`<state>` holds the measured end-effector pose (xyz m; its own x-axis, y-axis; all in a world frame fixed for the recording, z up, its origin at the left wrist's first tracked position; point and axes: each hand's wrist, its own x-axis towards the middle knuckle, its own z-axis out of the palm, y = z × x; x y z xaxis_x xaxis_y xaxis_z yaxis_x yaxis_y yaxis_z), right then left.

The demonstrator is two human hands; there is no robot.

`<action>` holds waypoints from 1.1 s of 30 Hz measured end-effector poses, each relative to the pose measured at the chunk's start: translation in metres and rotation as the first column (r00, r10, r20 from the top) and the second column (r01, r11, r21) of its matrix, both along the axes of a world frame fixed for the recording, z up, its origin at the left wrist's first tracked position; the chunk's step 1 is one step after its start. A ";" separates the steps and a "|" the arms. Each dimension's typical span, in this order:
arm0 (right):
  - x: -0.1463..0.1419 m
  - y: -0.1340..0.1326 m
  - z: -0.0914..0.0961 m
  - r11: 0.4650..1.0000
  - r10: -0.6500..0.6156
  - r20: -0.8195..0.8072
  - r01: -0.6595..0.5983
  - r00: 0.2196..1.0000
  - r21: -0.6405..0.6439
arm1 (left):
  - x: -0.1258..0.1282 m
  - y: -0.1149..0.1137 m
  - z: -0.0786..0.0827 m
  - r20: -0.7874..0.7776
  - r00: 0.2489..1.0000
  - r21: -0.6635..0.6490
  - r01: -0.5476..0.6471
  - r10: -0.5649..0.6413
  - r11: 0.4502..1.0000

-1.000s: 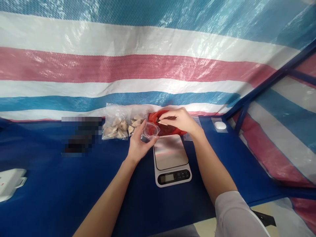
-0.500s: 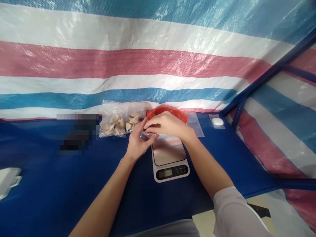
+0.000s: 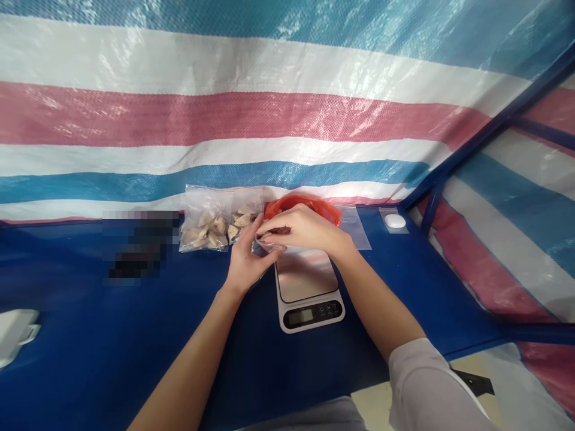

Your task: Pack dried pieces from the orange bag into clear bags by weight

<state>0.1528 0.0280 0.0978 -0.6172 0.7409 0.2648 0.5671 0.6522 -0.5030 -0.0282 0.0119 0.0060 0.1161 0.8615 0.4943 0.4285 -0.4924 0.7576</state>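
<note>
My left hand (image 3: 248, 257) is curled round a clear plastic bag (image 3: 269, 246), most of which my hands hide. At the bag's mouth, the fingers of my right hand (image 3: 300, 230) are closed on a small tan dried piece (image 3: 264, 236), only partly visible. Both hands are above the back left corner of a white kitchen scale (image 3: 309, 281). Behind my right hand lies an open red plastic bag (image 3: 326, 208); its contents are mostly hidden. Left of my hands stand two clear zip bags, a larger one (image 3: 204, 230) and a smaller one (image 3: 240, 221), both holding pale dried chunks.
A flat clear bag (image 3: 357, 230) lies right of the red bag. Farther right, a white round object (image 3: 395, 221) rests on a small clear bag. A white plastic case (image 3: 15, 335) sits at the left edge of the blue table (image 3: 112, 347). Striped sheeting (image 3: 269, 117) rises behind.
My right hand has shifted slightly left and the tan piece now shows at the bag's mouth. The bags and scale have stayed in place.
</note>
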 end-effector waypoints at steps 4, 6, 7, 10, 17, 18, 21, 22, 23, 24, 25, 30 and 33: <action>0.003 0.001 0.002 1.000 0.011 -0.002 -0.011 1.000 0.001 | -0.001 0.000 0.002 -0.015 1.000 0.001 0.004 -0.004 1.000; 0.004 0.001 0.004 1.000 0.011 -0.005 -0.011 1.000 0.000 | -0.002 0.000 0.003 -0.025 1.000 0.002 -0.004 0.004 1.000; 0.005 0.001 0.005 1.000 0.015 -0.008 -0.015 1.000 -0.002 | -0.002 0.000 0.004 -0.028 1.000 0.008 -0.007 0.007 1.000; 0.006 0.000 0.007 1.000 0.012 -0.019 -0.012 1.000 -0.015 | -0.002 0.001 0.006 -0.027 1.000 0.039 -0.006 0.007 0.999; 0.008 0.001 0.007 0.997 -0.059 -0.036 0.057 0.998 -0.049 | 0.001 0.009 0.017 -0.054 0.997 0.103 0.067 -0.062 0.992; 0.008 0.002 0.007 0.997 -0.069 -0.042 0.067 0.997 -0.049 | 0.002 0.010 0.017 -0.056 0.996 0.105 0.071 -0.066 0.992; 0.007 0.004 0.004 0.994 -0.090 -0.066 0.085 0.994 -0.075 | 0.006 0.010 0.015 -0.050 0.997 0.096 0.067 -0.063 0.993; 0.006 0.004 0.003 0.993 -0.090 -0.075 0.083 0.993 -0.087 | 0.007 0.010 0.013 -0.046 0.997 0.087 0.062 -0.058 0.994; 0.006 0.005 0.001 0.992 -0.082 -0.086 0.073 0.993 -0.100 | 0.008 0.009 0.011 -0.039 0.998 0.078 0.052 -0.049 0.996; 0.005 0.006 0.000 0.992 -0.069 -0.097 0.058 0.993 -0.114 | 0.008 0.009 0.008 -0.030 0.999 0.067 0.040 -0.038 0.997; 0.004 0.006 -0.002 0.991 -0.055 -0.107 0.041 0.993 -0.126 | 0.008 0.009 0.006 -0.021 0.999 0.054 0.028 -0.027 0.998; 0.004 0.009 -0.007 0.989 0.006 -0.126 -0.025 0.992 -0.149 | 0.006 0.008 0.000 0.021 1.000 -0.038 -0.006 0.007 0.999; 0.007 0.009 -0.007 0.984 0.013 -0.140 -0.037 0.990 -0.172 | 0.006 0.006 0.003 0.034 0.999 -0.088 -0.012 0.015 0.996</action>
